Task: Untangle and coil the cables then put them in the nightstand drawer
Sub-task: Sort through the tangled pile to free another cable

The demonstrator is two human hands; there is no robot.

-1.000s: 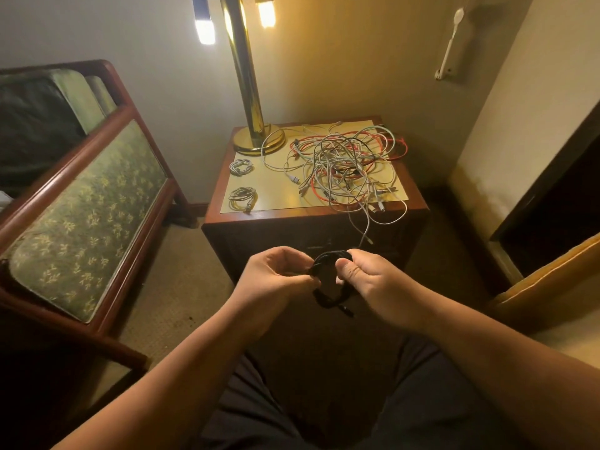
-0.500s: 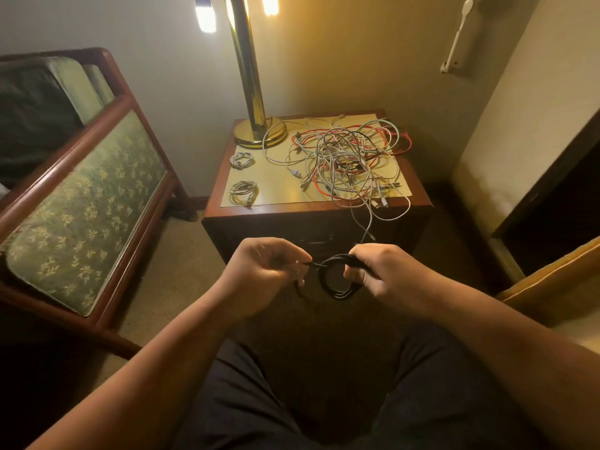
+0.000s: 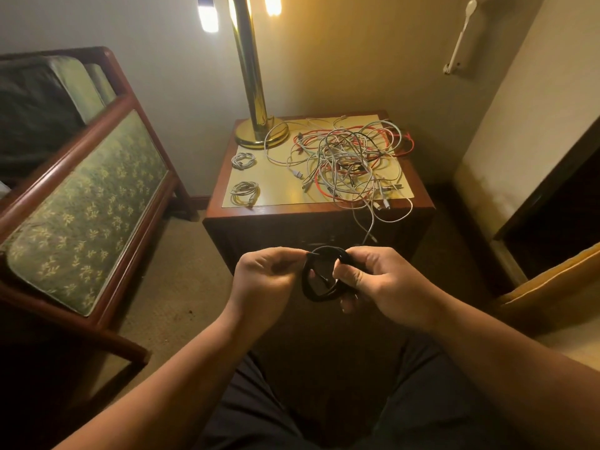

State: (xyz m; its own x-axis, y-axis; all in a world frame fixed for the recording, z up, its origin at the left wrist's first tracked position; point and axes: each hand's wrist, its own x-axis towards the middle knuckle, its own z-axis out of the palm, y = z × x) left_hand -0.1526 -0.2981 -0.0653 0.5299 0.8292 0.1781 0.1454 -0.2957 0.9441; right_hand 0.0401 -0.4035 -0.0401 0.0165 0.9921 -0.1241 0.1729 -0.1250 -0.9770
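Nearest, both hands work a black cable (image 3: 312,291) held in front of the nightstand (image 3: 279,228). The right hand (image 3: 383,284) grips the small coil, fingers curled round it, and the left hand (image 3: 263,280) pinches its loose end at the top. Beyond, on the tabletop (image 3: 276,186), two pale coils (image 3: 245,192) lie finished at the left. A big tangle (image 3: 350,160) of white, grey and red cables sits to the right. The front is too dark to make out the drawer. I'd judge most of the job is left.

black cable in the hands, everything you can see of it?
The black cable is thin, rubbery-looking, wound into a small multi-turn loop. Held in the air before the nightstand. Right hand grips its right side; left hand pinches a loose end at upper left. Connectors too dark to tell.
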